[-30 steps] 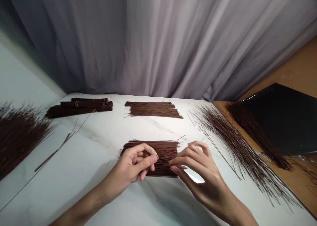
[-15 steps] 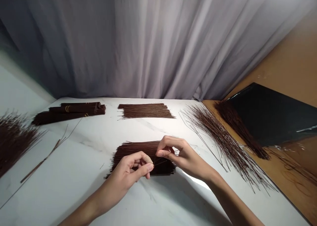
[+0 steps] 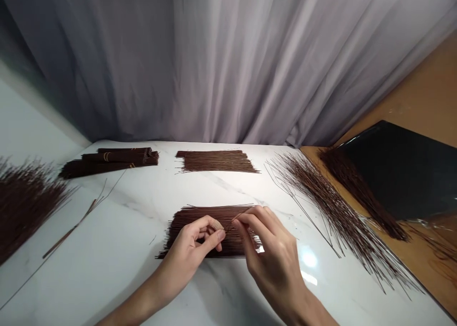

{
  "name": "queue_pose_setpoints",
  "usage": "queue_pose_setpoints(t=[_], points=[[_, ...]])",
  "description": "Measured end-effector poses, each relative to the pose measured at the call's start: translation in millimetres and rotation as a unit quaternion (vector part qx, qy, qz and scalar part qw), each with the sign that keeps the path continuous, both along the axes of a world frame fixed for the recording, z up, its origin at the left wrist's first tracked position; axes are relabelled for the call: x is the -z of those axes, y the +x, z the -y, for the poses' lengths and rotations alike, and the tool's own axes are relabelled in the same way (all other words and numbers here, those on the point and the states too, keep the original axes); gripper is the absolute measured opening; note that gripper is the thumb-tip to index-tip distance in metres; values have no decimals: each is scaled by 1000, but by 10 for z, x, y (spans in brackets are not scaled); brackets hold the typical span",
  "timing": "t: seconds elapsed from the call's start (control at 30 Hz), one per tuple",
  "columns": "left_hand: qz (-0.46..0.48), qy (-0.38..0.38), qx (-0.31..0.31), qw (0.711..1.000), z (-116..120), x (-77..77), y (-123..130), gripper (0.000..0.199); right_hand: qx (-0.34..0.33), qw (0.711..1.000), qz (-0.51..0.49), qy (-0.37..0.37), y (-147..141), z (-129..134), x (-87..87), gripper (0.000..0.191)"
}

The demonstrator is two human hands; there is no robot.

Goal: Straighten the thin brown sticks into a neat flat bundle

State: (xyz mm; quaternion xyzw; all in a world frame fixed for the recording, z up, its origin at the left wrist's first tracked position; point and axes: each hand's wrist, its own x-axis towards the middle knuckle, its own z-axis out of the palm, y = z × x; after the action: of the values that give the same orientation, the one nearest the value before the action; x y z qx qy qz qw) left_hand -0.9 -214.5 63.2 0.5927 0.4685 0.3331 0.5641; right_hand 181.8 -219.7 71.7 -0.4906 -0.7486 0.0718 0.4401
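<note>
- Dark brown strands, thin and stiff-looking, form the near bundle (image 3: 232, 212), which lies crosswise on the white marbled tabletop (image 3: 171, 288), in the near middle, partly hidden by both hands.
- Left hand (image 3: 202, 238): over the left part of that bundle, thumb tip brought against the index finger, which wears a tan finger wrap (image 3: 216, 225); whether anything lies between the tips is too fine to tell.
- Right hand (image 3: 269, 240): over the right part, thumb and index finger pinched together on a thin strand (image 3: 234, 218); the two hands are near each other, not touching.
- Far middle: a flatter bundle (image 3: 217, 162), ends uneven.
- Far left: dark rolled bundles (image 3: 117, 158) with yellow bands.
- Left: a bushy pile (image 3: 24, 202) at the edge of view, and beside it a few loose strands (image 3: 73, 227).
- Right: a spread pile (image 3: 332, 209) lying slantwise; beyond it, on a brown surface (image 3: 439, 273), another bundle (image 3: 360, 192) along a black sheet (image 3: 407, 173).
- Grey curtain (image 3: 214, 64) hanging behind the far edge.
</note>
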Motion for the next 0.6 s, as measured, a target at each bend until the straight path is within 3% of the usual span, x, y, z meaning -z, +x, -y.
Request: queue_pose_setpoints(t=[0.13, 0.3, 0.47, 0.6], points=[[9, 1, -7, 1000, 1, 4, 31, 21, 36, 999, 24, 29, -67, 22, 40, 16], [26, -4, -7, 1000, 2, 58, 62, 23, 29, 988, 108, 106, -110, -31, 115, 16], [24, 5, -20, 999, 7, 134, 86, 28, -3, 955, 239, 177, -49, -37, 248, 17], [23, 13, -35, 999, 3, 113, 89, 33, -34, 934, 263, 240, -17, -6, 303, 22]])
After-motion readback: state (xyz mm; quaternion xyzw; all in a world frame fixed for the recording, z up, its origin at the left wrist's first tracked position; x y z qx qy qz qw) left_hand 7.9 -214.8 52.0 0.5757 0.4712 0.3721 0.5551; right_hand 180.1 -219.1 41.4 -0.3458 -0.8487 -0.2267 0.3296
